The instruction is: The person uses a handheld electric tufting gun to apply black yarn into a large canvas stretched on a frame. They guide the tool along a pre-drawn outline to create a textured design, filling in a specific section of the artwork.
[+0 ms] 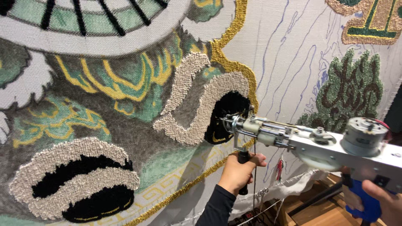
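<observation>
Both hands grasp a tufting gun (pixel 310 140): left hand (pixel 239 170) on its front handle, right hand (pixel 383 201) on the blue grip; the stretched cloth (pixel 289 50) is largely tufted, its right side only outlined.

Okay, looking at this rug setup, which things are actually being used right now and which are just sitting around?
In use:
- tufting gun, needle end at the black tufted patch
- left hand on the gun's black front handle
- right hand on the blue rear grip
- backing cloth

Sitting around:
- green tufted tree shape
- wooden floor
</observation>
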